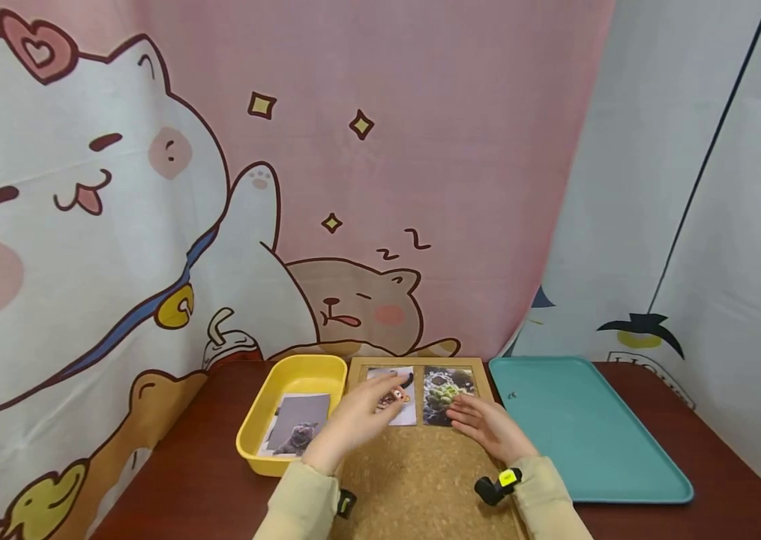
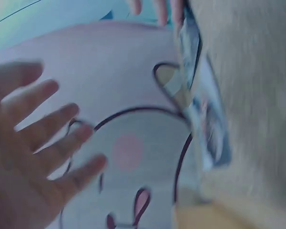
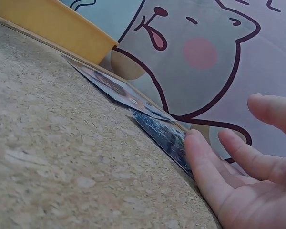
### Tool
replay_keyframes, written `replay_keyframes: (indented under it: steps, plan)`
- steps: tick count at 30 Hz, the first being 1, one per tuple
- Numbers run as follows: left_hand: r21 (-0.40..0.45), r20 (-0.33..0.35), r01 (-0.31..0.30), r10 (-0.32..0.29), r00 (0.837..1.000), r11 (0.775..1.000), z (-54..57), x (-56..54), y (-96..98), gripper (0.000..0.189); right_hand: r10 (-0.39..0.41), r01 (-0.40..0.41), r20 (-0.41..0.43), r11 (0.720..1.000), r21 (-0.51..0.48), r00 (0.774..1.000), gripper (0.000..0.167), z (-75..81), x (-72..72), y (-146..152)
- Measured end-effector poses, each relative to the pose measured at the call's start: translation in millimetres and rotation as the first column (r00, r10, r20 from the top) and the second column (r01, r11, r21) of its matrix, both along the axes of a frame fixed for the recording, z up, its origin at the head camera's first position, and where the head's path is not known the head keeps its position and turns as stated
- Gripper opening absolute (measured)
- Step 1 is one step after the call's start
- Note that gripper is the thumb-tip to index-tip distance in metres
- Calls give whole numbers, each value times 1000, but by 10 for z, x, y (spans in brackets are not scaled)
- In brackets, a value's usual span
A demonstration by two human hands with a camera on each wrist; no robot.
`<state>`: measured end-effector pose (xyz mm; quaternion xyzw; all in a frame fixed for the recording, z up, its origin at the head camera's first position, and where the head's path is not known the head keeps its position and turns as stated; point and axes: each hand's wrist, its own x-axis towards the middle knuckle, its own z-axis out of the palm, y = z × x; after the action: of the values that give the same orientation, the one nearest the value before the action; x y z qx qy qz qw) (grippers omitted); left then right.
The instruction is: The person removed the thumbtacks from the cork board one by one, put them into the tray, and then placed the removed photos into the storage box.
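Two photo cards lie side by side at the far end of a cork board (image 1: 420, 480). The left card (image 1: 407, 412) shows a small figure on a pale ground; the right card (image 1: 435, 390) shows a green, bubbly plant-like picture. My left hand (image 1: 361, 412) hovers over the left card and hides part of it. Blurred in the left wrist view, that hand (image 2: 38, 138) has its fingers spread, with nothing in them. At the right card's lower right edge is my right hand (image 1: 491, 427), fingers loosely extended. In the right wrist view its fingertips (image 3: 193, 138) overlap the card's edge.
Left of the board, a yellow bin (image 1: 245, 427) holds several cards, the top one (image 1: 299, 420) picturing a grey cat. A teal tray (image 1: 589, 427) lies to the right. A cartoon-printed curtain (image 1: 454, 187) hangs behind the dark red table (image 1: 184, 465).
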<state>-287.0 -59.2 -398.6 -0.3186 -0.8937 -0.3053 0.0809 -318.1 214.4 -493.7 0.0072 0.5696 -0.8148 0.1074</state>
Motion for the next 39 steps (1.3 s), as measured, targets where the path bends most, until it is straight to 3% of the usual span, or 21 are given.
replay_keyframes:
  steps: [4,7,15,21,23,26,30,33,39]
  plan:
    - [-206,105,73,-53,993,976,-147,-123,277,59,-9,9,-1,1000,5,1000,59,-3,-6,0]
    - [-278,144,93,-54,988,956,-229,-175,425,62,-9,9,-6,1000,6,1000,59,-2,-4,-13]
    - [-328,209,101,-32,977,939,-394,-280,683,59,-14,14,4,1000,-23,1000,57,-31,-4,-42]
    - [-323,279,126,-33,960,938,-415,-308,789,58,-23,24,5,1000,-18,1000,59,-26,-9,-38]
    - [-334,274,110,-16,961,936,-417,-310,812,58,-29,29,-2,1000,-10,1000,59,-13,-15,-42]
    - [-368,268,71,33,963,927,-417,-307,818,57,-33,33,-1,999,1,999,57,13,-26,-62]
    - [-416,299,52,82,951,908,-432,-311,801,59,-49,49,10,999,3,999,55,37,-35,-75]
    - [-410,342,66,86,936,910,-447,-326,785,62,-65,65,10,998,-4,998,55,41,-36,-68]
    - [-375,382,89,66,922,923,-495,-337,719,64,-56,57,16,998,-19,998,54,18,-42,-78]
